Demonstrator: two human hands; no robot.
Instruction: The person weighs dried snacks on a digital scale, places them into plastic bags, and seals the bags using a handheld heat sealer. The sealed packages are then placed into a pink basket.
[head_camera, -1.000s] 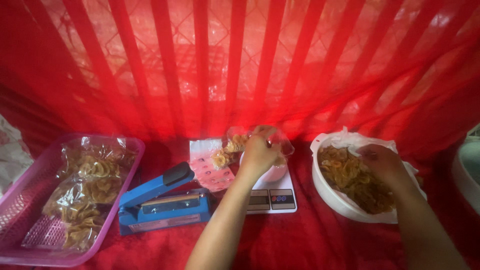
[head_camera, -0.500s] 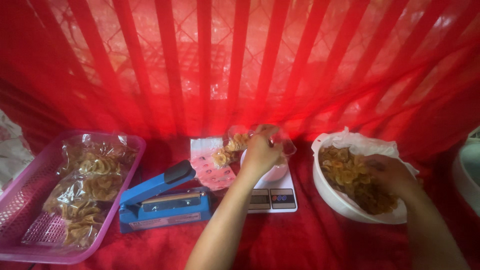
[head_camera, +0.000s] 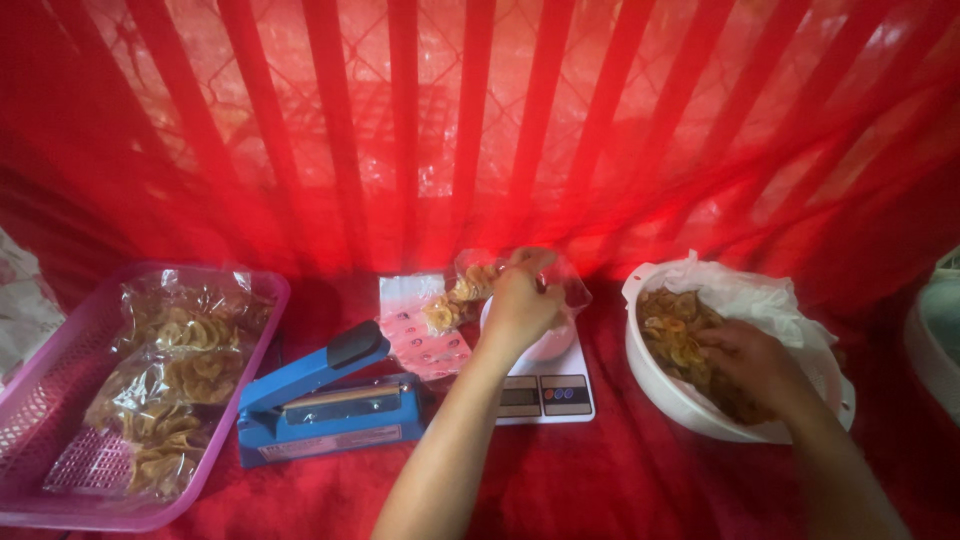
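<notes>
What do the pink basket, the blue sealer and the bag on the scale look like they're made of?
Pink basket: likely matte plastic, judging by its moulded mesh walls.
Blue sealer: painted metal or hard plastic, smooth; cannot tell which.
Bag under the left hand: thin clear plastic film, glossy and crinkled.

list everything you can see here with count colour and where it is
basket: 1, pink, far left on the cloth
packed chip bags: several, clear with yellow chips, in the basket
heat sealer: 1, blue, left of centre
printed bags: a small stack, pink and white, behind the sealer
kitchen scale: 1, white, centre
open chip bag: 1, clear, over the scale
bowl: 1, white, plastic-lined, right, holding loose chips
cloth: red, underneath; red curtain behind
left hand: holding the open chip bag
right hand: in the bowl's chips
</notes>
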